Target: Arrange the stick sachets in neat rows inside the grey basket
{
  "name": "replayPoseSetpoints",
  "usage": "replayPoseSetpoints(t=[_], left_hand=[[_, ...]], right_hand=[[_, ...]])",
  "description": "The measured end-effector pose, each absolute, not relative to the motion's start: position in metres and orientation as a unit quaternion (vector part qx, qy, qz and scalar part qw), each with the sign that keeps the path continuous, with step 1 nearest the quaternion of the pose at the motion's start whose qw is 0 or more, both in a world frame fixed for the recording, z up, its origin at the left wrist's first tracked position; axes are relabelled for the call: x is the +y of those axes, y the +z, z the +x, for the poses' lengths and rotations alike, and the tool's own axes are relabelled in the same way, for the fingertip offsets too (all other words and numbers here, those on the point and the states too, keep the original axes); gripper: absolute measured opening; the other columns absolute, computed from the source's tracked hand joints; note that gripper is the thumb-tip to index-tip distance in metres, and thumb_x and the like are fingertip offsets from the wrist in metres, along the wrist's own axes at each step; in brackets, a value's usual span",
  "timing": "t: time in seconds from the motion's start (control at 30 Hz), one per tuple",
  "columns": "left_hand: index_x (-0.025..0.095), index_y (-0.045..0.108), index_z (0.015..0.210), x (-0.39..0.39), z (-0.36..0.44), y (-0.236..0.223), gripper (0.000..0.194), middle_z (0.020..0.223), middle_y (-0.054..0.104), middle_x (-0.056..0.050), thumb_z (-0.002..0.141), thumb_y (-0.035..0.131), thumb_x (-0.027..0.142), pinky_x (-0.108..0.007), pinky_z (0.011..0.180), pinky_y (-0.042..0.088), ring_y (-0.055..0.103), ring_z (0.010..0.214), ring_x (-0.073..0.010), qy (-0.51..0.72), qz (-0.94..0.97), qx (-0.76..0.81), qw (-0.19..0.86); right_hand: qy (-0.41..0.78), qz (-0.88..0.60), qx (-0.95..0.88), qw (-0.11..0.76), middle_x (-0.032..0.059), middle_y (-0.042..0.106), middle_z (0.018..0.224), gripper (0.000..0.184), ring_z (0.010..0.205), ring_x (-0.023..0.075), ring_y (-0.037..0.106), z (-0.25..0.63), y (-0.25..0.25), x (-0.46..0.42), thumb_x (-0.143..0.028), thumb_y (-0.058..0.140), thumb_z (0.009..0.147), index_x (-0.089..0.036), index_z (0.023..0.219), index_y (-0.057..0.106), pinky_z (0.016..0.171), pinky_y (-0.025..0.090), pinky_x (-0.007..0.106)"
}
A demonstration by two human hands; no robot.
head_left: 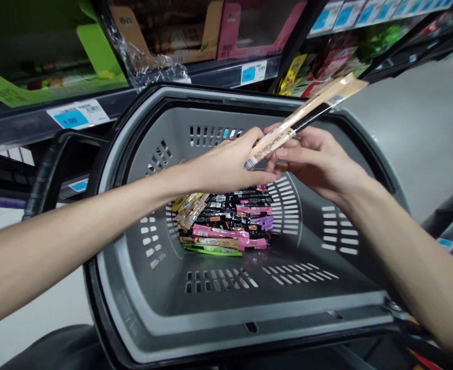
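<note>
My left hand (226,164) and my right hand (319,159) meet above a grey plastic shopping basket (219,303). Both pinch a small bundle of long tan snack sticks (307,115) that slants up to the right, its lower end between my left fingers, my right fingers under its middle. Both hands are closed on it. Below the hands, on the basket's floor, lies a pile of several stick packets (226,221) in black, pink, yellow and green wrappers. My left hand hides the pile's top edge.
Store shelves stand behind the basket, with blue price tags (70,117) on the rail, a pink display box (249,31), a crumpled clear wrap (149,64) and coloured packets (326,61) at upper right. Grey floor (422,128) lies to the right.
</note>
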State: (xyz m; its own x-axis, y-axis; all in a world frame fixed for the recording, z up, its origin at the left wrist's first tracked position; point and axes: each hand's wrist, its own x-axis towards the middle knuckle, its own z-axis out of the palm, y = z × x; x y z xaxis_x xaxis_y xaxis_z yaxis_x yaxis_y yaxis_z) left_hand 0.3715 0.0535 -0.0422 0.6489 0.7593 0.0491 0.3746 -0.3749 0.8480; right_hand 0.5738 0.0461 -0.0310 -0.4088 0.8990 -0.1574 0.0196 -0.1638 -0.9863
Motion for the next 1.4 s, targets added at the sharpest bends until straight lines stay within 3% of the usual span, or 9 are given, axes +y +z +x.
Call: replayPoseSetpoints(t=[0.13, 0.37, 0.53, 0.77, 0.97, 1.1, 1.2, 1.3, 1.4], left_hand=[[0.018, 0.058, 0.098, 0.054, 0.371, -0.038, 0.011, 0.097, 0.066, -0.003, 0.091, 0.051, 0.024, -0.029, 0.078, 0.045, 0.061, 0.087, -0.0157, 0.193, 0.818, 0.303, 0.448], [0.016, 0.057, 0.112, 0.052, 0.370, -0.036, 0.027, 0.092, 0.067, -0.005, 0.087, 0.057, 0.027, -0.030, 0.070, 0.042, 0.060, 0.079, -0.0182, 0.203, 0.831, 0.388, 0.343], [0.019, 0.045, 0.124, 0.050, 0.369, -0.042, 0.042, 0.097, 0.065, -0.004, 0.083, 0.055, 0.013, -0.029, 0.075, 0.045, 0.060, 0.081, -0.0152, 0.295, 0.836, 0.369, 0.279], [0.018, 0.052, 0.095, 0.049, 0.366, -0.040, 0.023, 0.095, 0.061, -0.002, 0.077, 0.065, 0.011, -0.027, 0.078, 0.048, 0.059, 0.087, -0.0146, 0.328, 0.854, 0.371, 0.159], [0.019, 0.057, 0.096, 0.059, 0.359, -0.038, 0.019, 0.097, 0.067, -0.001, 0.079, 0.059, 0.011, -0.026, 0.080, 0.054, 0.065, 0.085, -0.0130, 0.299, 0.831, 0.425, 0.196], [0.019, 0.052, 0.091, 0.082, 0.347, -0.029, 0.018, 0.101, 0.069, -0.005, 0.078, 0.063, 0.015, -0.031, 0.088, 0.056, 0.069, 0.098, -0.0169, 0.366, 0.785, 0.444, 0.227], [0.020, 0.048, 0.089, 0.107, 0.339, -0.011, 0.022, 0.100, 0.071, -0.007, 0.077, 0.067, 0.021, -0.034, 0.090, 0.057, 0.071, 0.100, -0.0199, 0.398, 0.771, 0.443, 0.227], [0.021, 0.045, 0.092, 0.137, 0.333, 0.006, 0.024, 0.109, 0.071, -0.010, 0.080, 0.065, 0.028, -0.032, 0.083, 0.059, 0.071, 0.104, -0.0215, 0.400, 0.777, 0.439, 0.208], [0.021, 0.045, 0.096, 0.169, 0.327, 0.016, 0.022, 0.121, 0.067, -0.011, 0.082, 0.061, 0.028, -0.031, 0.091, 0.056, 0.066, 0.115, -0.0198, 0.410, 0.779, 0.451, 0.147]], right_hand=[[0.595, -0.427, -0.586, 0.346, 0.0012, 0.069, 0.077, 0.017, 0.063, 0.0153, 0.063, 0.572, -0.033, 0.045, -0.031, 0.080, 0.079, -0.022, 0.092, 0.073, 0.055, 0.053, 0.028], [0.554, -0.457, -0.587, 0.373, 0.0023, 0.068, 0.064, 0.010, 0.053, 0.0144, 0.061, 0.572, -0.036, 0.049, -0.026, 0.079, 0.078, -0.017, 0.079, 0.073, 0.054, 0.052, 0.028], [0.555, -0.470, -0.573, 0.377, 0.0035, 0.068, 0.062, 0.016, 0.052, 0.0155, 0.062, 0.572, -0.036, 0.051, -0.027, 0.078, 0.078, -0.013, 0.082, 0.073, 0.053, 0.052, 0.028], [0.555, -0.449, -0.607, 0.350, 0.0055, 0.068, 0.058, 0.029, 0.054, 0.0159, 0.062, 0.567, -0.036, 0.048, -0.039, 0.079, 0.077, -0.012, 0.078, 0.070, 0.052, 0.048, 0.026], [0.400, -0.392, -0.809, 0.177, 0.0024, 0.068, 0.060, 0.033, 0.051, 0.0135, 0.056, 0.575, -0.032, 0.052, -0.041, 0.062, 0.090, -0.017, 0.071, 0.072, 0.050, 0.039, 0.027], [0.276, -0.395, -0.876, 0.025, 0.0041, 0.069, 0.066, 0.011, 0.053, 0.0167, 0.057, 0.582, -0.035, 0.042, -0.030, 0.072, 0.081, -0.021, 0.079, 0.078, 0.052, 0.036, 0.031], [0.273, -0.438, -0.856, -0.003, 0.0065, 0.070, 0.072, 0.015, 0.056, 0.0202, 0.060, 0.581, -0.038, 0.036, -0.031, 0.082, 0.068, -0.022, 0.081, 0.079, 0.051, 0.039, 0.033], [0.258, -0.451, -0.854, 0.015, 0.0068, 0.068, 0.072, 0.018, 0.059, 0.0232, 0.063, 0.580, -0.037, 0.034, -0.036, 0.083, 0.068, -0.023, 0.080, 0.078, 0.055, 0.044, 0.036], [0.241, -0.437, -0.865, 0.054, 0.0057, 0.067, 0.069, 0.016, 0.060, 0.0239, 0.064, 0.580, -0.038, 0.036, -0.036, 0.083, 0.069, -0.024, 0.078, 0.077, 0.058, 0.047, 0.039]])
